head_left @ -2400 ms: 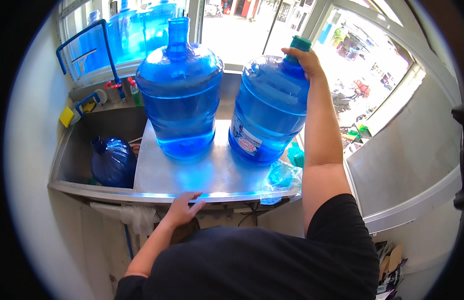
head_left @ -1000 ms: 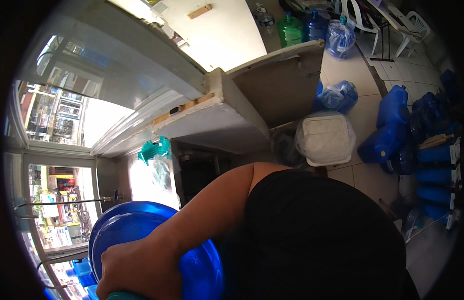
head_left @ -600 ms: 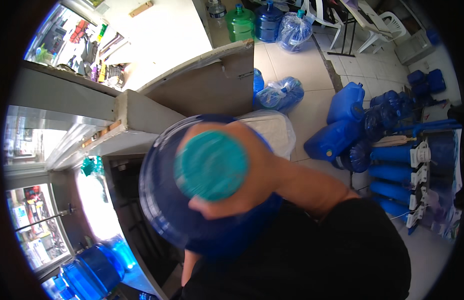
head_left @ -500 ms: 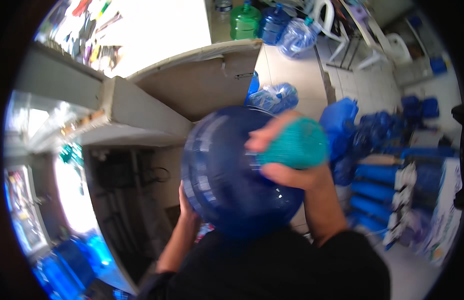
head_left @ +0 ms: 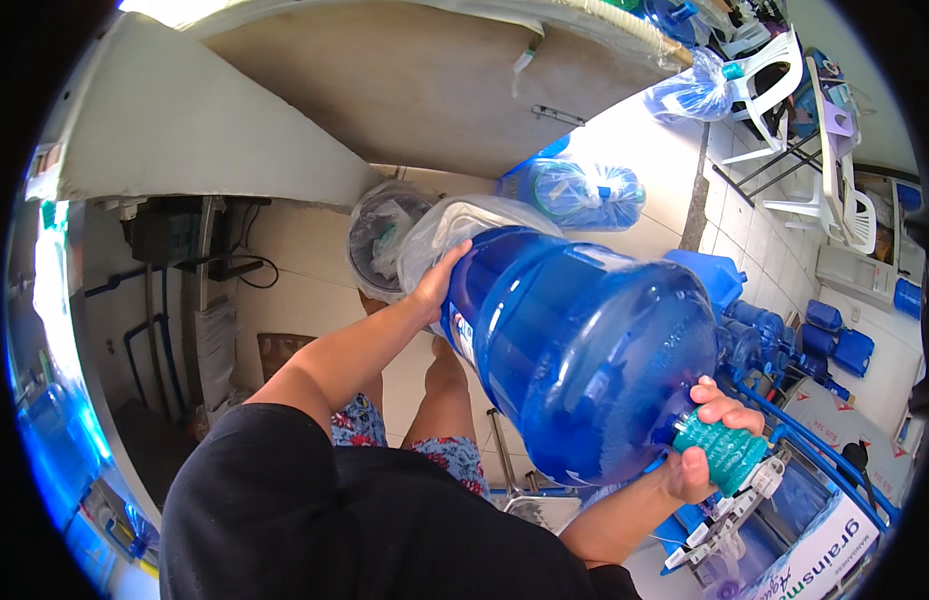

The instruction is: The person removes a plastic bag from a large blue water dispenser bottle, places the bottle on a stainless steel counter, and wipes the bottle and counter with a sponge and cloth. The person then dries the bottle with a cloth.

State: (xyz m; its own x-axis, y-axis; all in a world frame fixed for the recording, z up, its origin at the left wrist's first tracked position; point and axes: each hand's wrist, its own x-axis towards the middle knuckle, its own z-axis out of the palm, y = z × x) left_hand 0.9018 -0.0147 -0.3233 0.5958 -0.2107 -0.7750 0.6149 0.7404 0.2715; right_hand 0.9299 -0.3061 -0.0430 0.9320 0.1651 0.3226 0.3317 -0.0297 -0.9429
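Observation:
A large translucent blue water jug (head_left: 594,340) lies tilted across the front of my body, its base up to the left and its neck down to the right. My left hand (head_left: 442,282) presses against the jug's base end, fingers partly hidden behind it. Around the neck, just by the teal wrapped cap (head_left: 722,455), the fingers of my right hand (head_left: 699,470) are closed. Clear plastic (head_left: 454,225) shows right behind the jug's base, and a bin with a clear liner (head_left: 384,250) stands beside it on the floor.
A counter with a brown panel (head_left: 434,80) spans the far side. Bagged blue jugs (head_left: 589,195) lie on the tiled floor beyond. White chairs (head_left: 769,75) and a table (head_left: 829,150) stand far right. More blue containers (head_left: 759,325) and a blue-railed rack (head_left: 824,455) are at right.
The jug has swung from nearly upright, cap toward me, to tilted with its neck low at the right. My right hand stays on the neck and has moved down and right. The view has shifted.

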